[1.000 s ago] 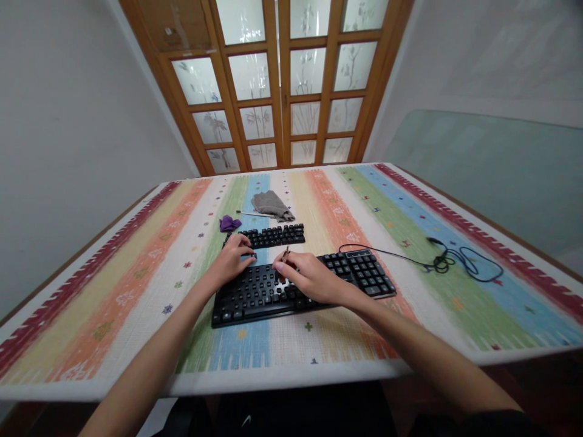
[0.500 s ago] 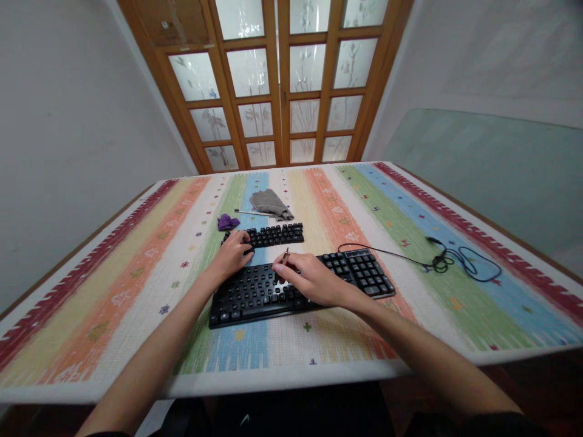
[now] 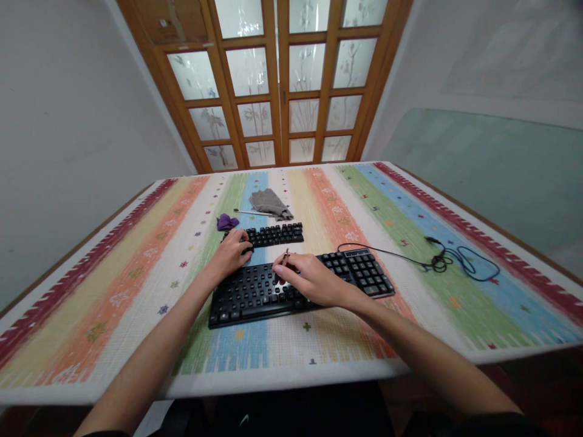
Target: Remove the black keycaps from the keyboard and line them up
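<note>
- Keyboard [image 3: 246, 291], black: laid on the striped tablecloth [image 3: 136, 291], in front of the person, slightly askew. Small bare key posts are exposed across its left part; its right end is covered by full keycaps. A whitish patch is seen near the middle, beside the right hand.
- Right hand [image 3: 310, 278]: held over the middle of the keyboard. A slim brownish tool [image 3: 285, 257] is pinched between thumb and fingers, closed together on it, its upper end tipped up. Whether the keyboard is touched by its lower end cannot be told.
- Left hand [image 3: 231, 252]: placed at the left end of the loose keycaps [image 3: 279, 234], palm down, fingers bent. Whether a keycap is gripped there cannot be told; the fingertips are partly hidden.
- Loose keycaps: set out in close rows just beyond the keyboard, apart from it.
- Purple cloth [image 3: 227, 222]: crumpled, just past the left hand.
- Grey cloth [image 3: 272, 203]: bunched farther back, with a thin rod [image 3: 252, 212] laid beside it.
- Black cable [image 3: 441, 262]: coiled well to the right.
</note>
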Demonstrator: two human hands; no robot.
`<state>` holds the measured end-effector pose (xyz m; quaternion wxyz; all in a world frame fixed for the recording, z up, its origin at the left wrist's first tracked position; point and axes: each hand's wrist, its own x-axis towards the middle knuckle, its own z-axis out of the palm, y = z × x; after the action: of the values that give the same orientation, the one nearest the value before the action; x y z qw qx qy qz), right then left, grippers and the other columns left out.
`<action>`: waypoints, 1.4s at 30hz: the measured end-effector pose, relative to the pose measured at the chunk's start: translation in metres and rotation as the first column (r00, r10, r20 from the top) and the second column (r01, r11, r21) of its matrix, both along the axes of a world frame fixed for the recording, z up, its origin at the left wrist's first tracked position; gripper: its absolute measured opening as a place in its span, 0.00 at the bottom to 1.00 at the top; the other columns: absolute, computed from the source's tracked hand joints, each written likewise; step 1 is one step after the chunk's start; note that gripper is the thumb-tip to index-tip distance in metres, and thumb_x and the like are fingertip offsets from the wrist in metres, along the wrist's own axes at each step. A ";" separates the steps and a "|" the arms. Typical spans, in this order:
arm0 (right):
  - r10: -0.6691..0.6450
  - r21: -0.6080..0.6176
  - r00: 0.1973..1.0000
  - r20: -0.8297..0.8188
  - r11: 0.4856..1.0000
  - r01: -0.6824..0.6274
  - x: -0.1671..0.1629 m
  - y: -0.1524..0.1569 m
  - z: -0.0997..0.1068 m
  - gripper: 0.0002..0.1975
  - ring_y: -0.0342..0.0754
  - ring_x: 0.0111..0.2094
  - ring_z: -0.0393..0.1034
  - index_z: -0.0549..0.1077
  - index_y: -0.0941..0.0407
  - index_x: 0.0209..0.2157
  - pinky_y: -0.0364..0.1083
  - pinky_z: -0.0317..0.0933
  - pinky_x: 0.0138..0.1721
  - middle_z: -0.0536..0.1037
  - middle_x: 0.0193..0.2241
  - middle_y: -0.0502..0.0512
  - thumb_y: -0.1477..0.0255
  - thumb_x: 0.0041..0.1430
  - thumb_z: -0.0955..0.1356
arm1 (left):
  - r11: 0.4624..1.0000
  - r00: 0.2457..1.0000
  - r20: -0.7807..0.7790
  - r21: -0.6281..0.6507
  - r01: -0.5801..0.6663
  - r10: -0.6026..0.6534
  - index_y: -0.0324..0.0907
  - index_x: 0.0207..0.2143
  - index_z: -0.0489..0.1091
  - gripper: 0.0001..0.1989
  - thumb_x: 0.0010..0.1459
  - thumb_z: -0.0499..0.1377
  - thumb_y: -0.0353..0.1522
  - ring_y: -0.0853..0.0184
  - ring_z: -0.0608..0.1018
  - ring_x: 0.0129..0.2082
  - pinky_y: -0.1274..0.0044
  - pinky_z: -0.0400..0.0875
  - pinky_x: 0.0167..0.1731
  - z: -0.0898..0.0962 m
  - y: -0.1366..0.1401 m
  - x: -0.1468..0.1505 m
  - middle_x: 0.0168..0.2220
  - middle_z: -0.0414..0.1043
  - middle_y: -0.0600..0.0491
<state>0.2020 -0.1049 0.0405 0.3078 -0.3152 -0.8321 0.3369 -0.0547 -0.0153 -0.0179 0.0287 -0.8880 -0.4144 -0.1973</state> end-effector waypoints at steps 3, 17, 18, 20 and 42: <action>0.005 0.002 1.000 0.002 1.000 -0.005 0.000 0.000 0.000 0.15 0.46 0.33 0.69 0.71 0.58 0.32 0.46 0.61 0.39 0.76 0.32 0.55 0.68 0.69 0.59 | 1.000 1.000 -0.018 0.007 0.003 -0.002 0.41 0.34 0.77 0.08 0.56 0.57 0.29 0.59 0.67 0.42 0.65 0.69 0.45 0.000 0.001 -0.001 0.40 0.65 0.47; 0.011 0.008 1.000 0.006 1.000 -0.011 -0.001 0.000 -0.001 0.14 0.47 0.33 0.69 0.71 0.58 0.32 0.46 0.61 0.39 0.77 0.33 0.56 0.68 0.69 0.60 | 1.000 1.000 -0.006 -0.018 0.006 -0.007 0.41 0.38 0.76 0.09 0.53 0.60 0.30 0.58 0.67 0.43 0.64 0.69 0.46 0.000 0.003 -0.009 0.41 0.66 0.47; 0.013 0.006 1.000 0.008 1.000 -0.013 -0.001 0.000 -0.001 0.14 0.47 0.33 0.69 0.72 0.58 0.33 0.46 0.61 0.39 0.77 0.33 0.56 0.68 0.69 0.60 | 1.000 1.000 -0.011 -0.016 0.003 -0.003 0.41 0.39 0.76 0.09 0.53 0.61 0.30 0.58 0.67 0.43 0.64 0.69 0.45 0.000 0.003 -0.010 0.41 0.66 0.47; 0.016 0.006 1.000 0.007 1.000 -0.016 -0.001 0.000 -0.001 0.14 0.46 0.34 0.69 0.72 0.58 0.33 0.46 0.61 0.39 0.77 0.33 0.56 0.68 0.69 0.60 | 1.000 1.000 -0.022 -0.009 -0.002 0.002 0.41 0.39 0.76 0.09 0.54 0.61 0.30 0.58 0.67 0.43 0.64 0.69 0.45 0.000 0.004 -0.013 0.41 0.66 0.47; 0.026 0.021 0.999 0.027 0.999 -0.026 0.001 -0.004 -0.001 0.12 0.46 0.33 0.69 0.72 0.59 0.34 0.45 0.60 0.39 0.76 0.32 0.55 0.70 0.68 0.61 | 1.000 1.000 -0.019 -0.023 0.016 -0.017 0.40 0.37 0.75 0.09 0.52 0.63 0.32 0.58 0.68 0.43 0.64 0.69 0.46 0.003 0.001 -0.010 0.41 0.67 0.47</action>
<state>0.2027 -0.1085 0.0395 0.2956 -0.3056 -0.8436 0.3279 -0.0647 -0.0145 -0.0150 0.0210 -0.8935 -0.4091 -0.1840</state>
